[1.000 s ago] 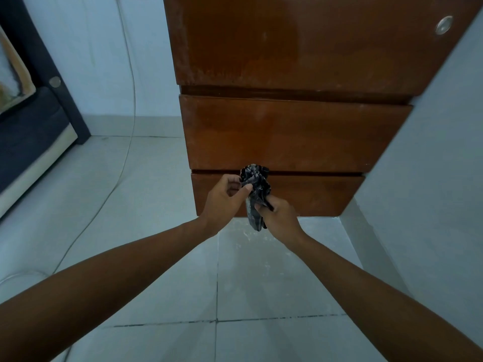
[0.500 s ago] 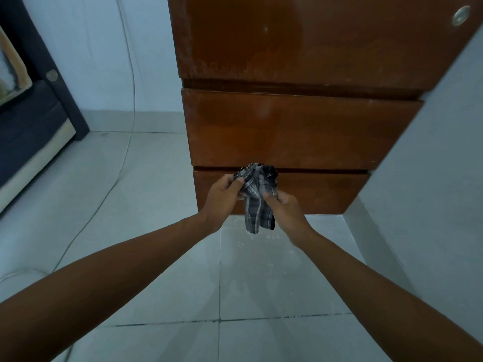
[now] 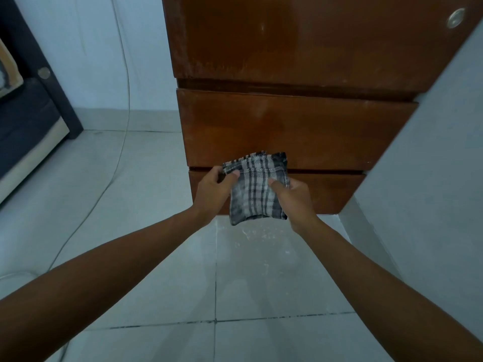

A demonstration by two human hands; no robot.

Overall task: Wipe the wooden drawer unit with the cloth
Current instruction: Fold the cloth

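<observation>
Holding a folded plaid cloth (image 3: 257, 188) pinched between left hand (image 3: 215, 189) and right hand (image 3: 294, 195), just before the wooden drawer unit (image 3: 300, 126); wiping looks unstarted, so pressing it onto the wood comes next.

Glossy wood unit, woven cloth, tiled floor

Drawer unit (image 3: 300, 126): brown varnished wood w/ sheen, finish scuffed pale nr top front's lower edge. Lock (image 3: 455, 18): shiny metal. Cloth (image 3: 257, 192): soft grey plaid weave, matt. Floor (image 3: 156, 231): smooth pale tiles, dark grout.
</observation>
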